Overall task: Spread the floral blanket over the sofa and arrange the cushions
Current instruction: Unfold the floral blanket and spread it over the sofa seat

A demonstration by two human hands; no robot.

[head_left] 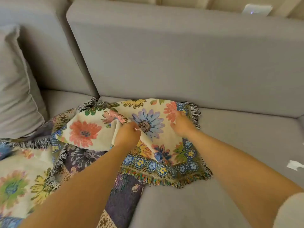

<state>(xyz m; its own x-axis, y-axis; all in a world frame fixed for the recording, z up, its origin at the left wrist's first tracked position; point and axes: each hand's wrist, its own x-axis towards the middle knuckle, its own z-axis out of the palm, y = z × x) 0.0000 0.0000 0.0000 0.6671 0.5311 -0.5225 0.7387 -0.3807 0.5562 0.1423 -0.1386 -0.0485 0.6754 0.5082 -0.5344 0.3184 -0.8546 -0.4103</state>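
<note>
— Where is the floral blanket [92,129] found?

— It is seen bunched in folds on the seat of the grey sofa [197,63], over the left and middle of the seat. Its cream face with pink, blue and yellow flowers is turned up in the middle, while a purple reverse side is shown at the near left. A fringed corner with a blue flowered border is laid just right of centre, and the right part of the seat is left bare.

— How is the left hand [127,135] held?

— Its fingers are closed in a pinch on a raised fold of the blanket beside the large blue flower; the cloth is gathered up between thumb and fingers.

— And the right hand [181,125]?

— It is laid on the far right corner of the blanket, near the fringe. The fingers are curled over the cloth, but whether the edge is truly gripped or only pressed cannot be told, since the fingertips are blurred.

— What is seen of the cushions?

— One grey cushion [16,83] is propped upright at the far left against the backrest, its lower edge touching the blanket. A small white scrap [294,165] is seen on the seat at the right edge, well apart from the blanket.
</note>
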